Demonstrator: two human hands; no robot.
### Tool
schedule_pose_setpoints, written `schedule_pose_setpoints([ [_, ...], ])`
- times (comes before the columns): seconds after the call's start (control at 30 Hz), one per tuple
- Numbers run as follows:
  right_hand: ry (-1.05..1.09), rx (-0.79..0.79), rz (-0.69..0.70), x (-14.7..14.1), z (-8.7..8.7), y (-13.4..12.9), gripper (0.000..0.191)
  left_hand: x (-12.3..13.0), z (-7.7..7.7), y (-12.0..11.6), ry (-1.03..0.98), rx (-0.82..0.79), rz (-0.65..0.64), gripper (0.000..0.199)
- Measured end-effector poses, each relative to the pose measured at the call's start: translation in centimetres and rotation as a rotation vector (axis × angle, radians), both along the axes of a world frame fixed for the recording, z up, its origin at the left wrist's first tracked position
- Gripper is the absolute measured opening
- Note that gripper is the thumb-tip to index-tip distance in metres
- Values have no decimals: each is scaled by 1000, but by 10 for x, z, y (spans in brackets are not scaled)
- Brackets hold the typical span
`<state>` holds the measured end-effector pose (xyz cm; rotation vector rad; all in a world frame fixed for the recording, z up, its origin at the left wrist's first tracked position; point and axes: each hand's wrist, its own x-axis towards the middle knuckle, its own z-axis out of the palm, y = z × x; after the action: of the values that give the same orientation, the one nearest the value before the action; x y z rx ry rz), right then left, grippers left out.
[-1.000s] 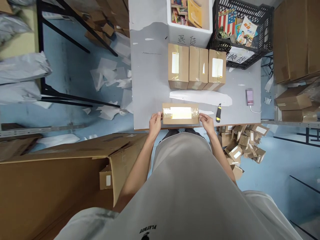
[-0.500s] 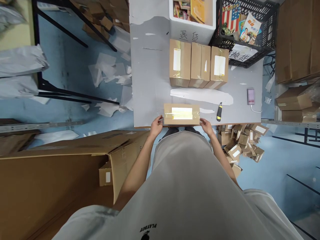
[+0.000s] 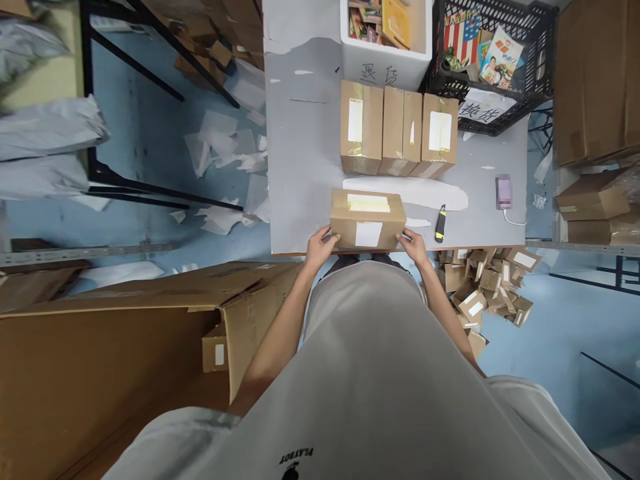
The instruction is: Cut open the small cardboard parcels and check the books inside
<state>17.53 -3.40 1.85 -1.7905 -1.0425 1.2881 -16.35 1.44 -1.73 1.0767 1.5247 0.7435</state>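
A taped cardboard box [image 3: 345, 212] is at the table's near edge, directly in front of me. Its upper face and its near face each carry a white label. My left hand [image 3: 319, 249] grips the box's left end, the thumb on the near face and the other fingers around the side. At the opposite end my right hand [image 3: 415, 248] holds it the same way, thumb at the near corner. The box's underside is hidden. To the right of it lies a black and yellow box cutter [image 3: 440, 224], touched by neither hand.
Three taped boxes [image 3: 401, 130] stand in a row on the grey table [image 3: 300, 153]. Behind them are a white foam bin [image 3: 350, 67] and a black crate [image 3: 530, 100] with books. A phone [image 3: 504, 192] lies right. A large open carton [image 3: 125, 373] stands at lower left.
The box has tipped, so its near labelled face now shows below the upper one. Both hands have closed in on its ends, thumbs now on the near face.
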Motion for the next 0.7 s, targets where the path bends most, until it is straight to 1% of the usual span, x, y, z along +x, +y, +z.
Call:
schedule_pose_setpoints([
  [0.1, 2, 82, -43, 0, 9, 11, 70, 1, 10, 8, -40, 2, 58, 44],
  [0.2, -21, 81, -55, -3, 9, 19, 74, 0, 12, 12, 14, 4, 44, 42],
  [0.37, -76, -5, -17, -8, -8, 27, 66, -1, -1, 13, 96, -85, 12, 41],
  [0.43, -75, -18, -3, -9, -16, 29, 64, -1, -6, 12, 95, -107, 13, 43],
  [0.53, -47, -37, -11, -6, -26, 30, 62, -2, -10, 10, 65, -120, 5, 45],
  [0.6, -30, -71, -22, -1, -31, 27, 62, -4, -10, 5, 37, -128, -3, 48],
  [0.7, -33, -133, -25, 10, -36, 15, 59, -11, -12, -6, 19, -175, 6, 57],
])
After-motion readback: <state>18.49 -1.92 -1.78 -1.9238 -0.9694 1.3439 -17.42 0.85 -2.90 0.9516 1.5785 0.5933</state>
